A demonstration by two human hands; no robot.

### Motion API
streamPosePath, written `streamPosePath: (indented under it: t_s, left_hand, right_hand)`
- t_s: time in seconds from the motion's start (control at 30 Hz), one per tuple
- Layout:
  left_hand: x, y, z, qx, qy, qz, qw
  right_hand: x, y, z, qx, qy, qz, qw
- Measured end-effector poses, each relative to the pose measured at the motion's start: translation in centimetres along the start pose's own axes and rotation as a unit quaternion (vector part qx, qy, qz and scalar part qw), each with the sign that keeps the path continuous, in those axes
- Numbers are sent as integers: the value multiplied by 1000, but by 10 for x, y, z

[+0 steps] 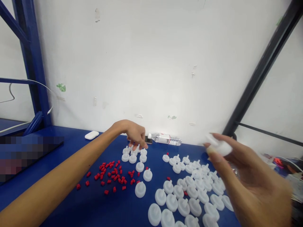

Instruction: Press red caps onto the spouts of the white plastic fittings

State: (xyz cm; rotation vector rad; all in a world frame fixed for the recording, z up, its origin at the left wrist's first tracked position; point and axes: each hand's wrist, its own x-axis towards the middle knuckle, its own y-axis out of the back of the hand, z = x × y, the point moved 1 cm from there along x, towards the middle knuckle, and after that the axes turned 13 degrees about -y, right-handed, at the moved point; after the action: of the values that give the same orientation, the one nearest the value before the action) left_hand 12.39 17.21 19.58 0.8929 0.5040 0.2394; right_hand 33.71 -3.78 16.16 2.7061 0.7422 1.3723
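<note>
Wht. nozzled discs (192,191) mostly nozzle-up; sm. red caps (115,171) scattered nearby.

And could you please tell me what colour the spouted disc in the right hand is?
The spouted disc is white; the head view shows it best.

Right grip (255,176) and white piece (223,148) blurred; left grip (136,135) partly hides phone (149,140); lowest discs (192,222) cut by bottom edge.
</note>
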Motion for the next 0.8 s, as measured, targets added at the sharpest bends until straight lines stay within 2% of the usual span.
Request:
streamPosePath:
  t_s: [0.1, 0.17, 0.23, 0.3, 0.43, 0.5, 0.57, 0.63, 0.7, 0.8]
  left_hand:
    - [-7, -1, 34, -45, -132, 66, 988]
    - [-11, -6, 58, -81, -214, 85, 970]
    - [-13, -14, 77, -105, -289, 99, 946]
    - [-14, -20, 88, -117, -331, 122, 928]
    - [-13, -23, 91, -114, -342, 181, 915]
    - [-13, -19, 87, -48, -309, 202, 928]
    - [-15, -12, 79, 55, -229, 228, 945]
    - [-19, -3, 65, 142, -119, 248, 951]
    - [-23, 4, 47, 184, -8, 249, 951]
    - [-23, 10, 17, 218, 154, 211, 940]
  right_hand:
    - [5, -3, 6, -54, 46, -117, 991]
    - [5, -4, 7, -51, 72, -166, 982]
    - [4, -5, 7, -42, 91, -177, 979]
    - [4, -5, 7, -38, 115, -171, 978]
    - [4, -6, 6, -51, 110, -161, 979]
    - [4, -7, 6, -56, 89, -169, 980]
    - [5, -8, 6, -52, 69, -172, 981]
    - [6, -7, 7, -52, 52, -150, 986]
    - [6, -5, 7, -56, 48, -130, 989]
    - [3, -5, 6, -42, 24, -174, 983]
